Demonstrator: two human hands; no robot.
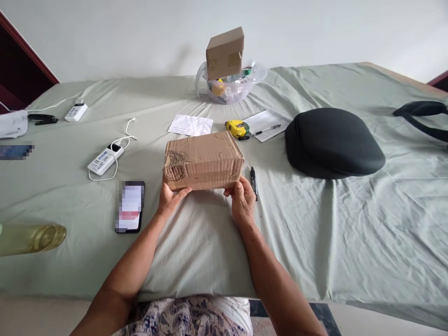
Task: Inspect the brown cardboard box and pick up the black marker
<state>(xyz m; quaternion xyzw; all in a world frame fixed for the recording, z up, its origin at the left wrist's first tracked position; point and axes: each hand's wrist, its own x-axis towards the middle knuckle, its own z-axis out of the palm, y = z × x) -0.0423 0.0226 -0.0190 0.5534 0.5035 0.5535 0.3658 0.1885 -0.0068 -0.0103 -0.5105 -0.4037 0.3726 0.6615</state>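
Note:
A brown cardboard box (203,161) with dark scribbles on its left end is held between my two hands over the cloth-covered table. My left hand (169,196) grips its near left corner, thumb along the lower edge and the other fingers mostly hidden. At the near right corner, my right hand (242,198) pinches the box with thumb and fingers. Just right of that hand lies a black marker (254,183). Behind the box are a yellow-green tape measure (237,128) and a folded white paper (191,125).
A clear plastic basin (231,92) at the back carries another cardboard box (225,53). On the right lie a black case (336,142) and a pen on a notepad (268,123). Leftward are a phone (130,207), a white power bank (106,158) with cable, and a yellowish bottle (33,239).

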